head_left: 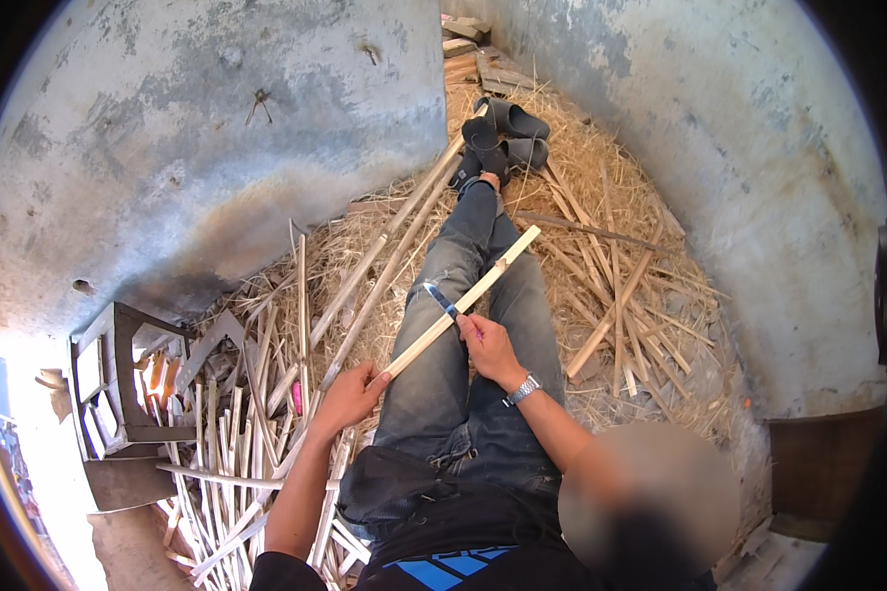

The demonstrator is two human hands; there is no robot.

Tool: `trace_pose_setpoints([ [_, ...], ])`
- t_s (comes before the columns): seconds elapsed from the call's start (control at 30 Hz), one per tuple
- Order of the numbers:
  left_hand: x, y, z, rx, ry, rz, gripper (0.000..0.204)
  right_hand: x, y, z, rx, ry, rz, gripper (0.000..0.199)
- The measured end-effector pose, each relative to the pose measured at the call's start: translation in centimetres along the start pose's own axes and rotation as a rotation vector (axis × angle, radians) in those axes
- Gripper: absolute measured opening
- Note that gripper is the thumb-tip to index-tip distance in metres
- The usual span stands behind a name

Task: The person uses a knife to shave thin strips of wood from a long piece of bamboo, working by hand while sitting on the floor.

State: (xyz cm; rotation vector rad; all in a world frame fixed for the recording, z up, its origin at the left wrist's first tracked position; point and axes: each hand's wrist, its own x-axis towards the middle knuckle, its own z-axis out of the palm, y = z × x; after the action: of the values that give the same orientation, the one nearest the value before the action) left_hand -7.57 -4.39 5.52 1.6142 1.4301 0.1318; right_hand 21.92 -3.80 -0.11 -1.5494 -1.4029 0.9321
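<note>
1. Left hand (350, 392): closed around the near end of a pale bamboo strip (463, 300), beside the left thigh, at about 7 o'clock from the picture's centre.
2. Bamboo strip: long, flat and pale; it ran from the left hand's grip up toward 1 o'clock, crossing above the lap, its far end free over the right shin.
3. Right hand (488, 345): closed on the handle of a knife (442, 298); a metal wristwatch (523, 389) sat on that wrist.
4. Knife: short dark blade with a bright edge, laid against the strip near its middle and pointing toward 10 o'clock from the hand.
5. Legs: in blue jeans (453, 374), stretched out toward 12 o'clock; dark shoes (498, 133) lay about the feet.
6. Ground cover: straw (601, 187) spread over the floor on both sides of the legs.
7. Loose sticks (621, 305): split lengths scattered at 3 o'clock, well apart from the hands.
8. Stacked strips (232, 433): a dense pile of pale cut lengths at 8 o'clock, just beside the left forearm.
9. Long poles (389, 246): two, lying alongside the left leg, running toward 1 o'clock.
10. Wooden stool (118, 384): at 9 o'clock, beside the pile.
11. Walls (217, 128): grey, stained concrete, on both sides.
</note>
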Motion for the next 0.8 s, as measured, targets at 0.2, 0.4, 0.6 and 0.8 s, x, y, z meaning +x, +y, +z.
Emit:
trace_pose_setpoints([
  [0.2,-4.2,-0.1,-1.1,0.336,0.219,0.167,0.039,0.6,1.3,-0.5,-0.112,0.104,0.039,0.049],
  [0.4,-7.5,0.8,-1.5,0.224,0.545,0.461,0.030,0.7,0.4,-0.2,-0.096,0.103,0.006,0.047],
  [0.6,-10.2,2.1,-3.2,0.391,0.745,0.479,0.033,0.6,0.1,0.0,-0.070,0.117,-0.022,0.045],
  [0.8,-11.2,-2.6,-2.6,0.313,0.466,0.111,0.025,1.1,-1.0,-0.2,-0.117,0.102,-0.082,0.044],
])
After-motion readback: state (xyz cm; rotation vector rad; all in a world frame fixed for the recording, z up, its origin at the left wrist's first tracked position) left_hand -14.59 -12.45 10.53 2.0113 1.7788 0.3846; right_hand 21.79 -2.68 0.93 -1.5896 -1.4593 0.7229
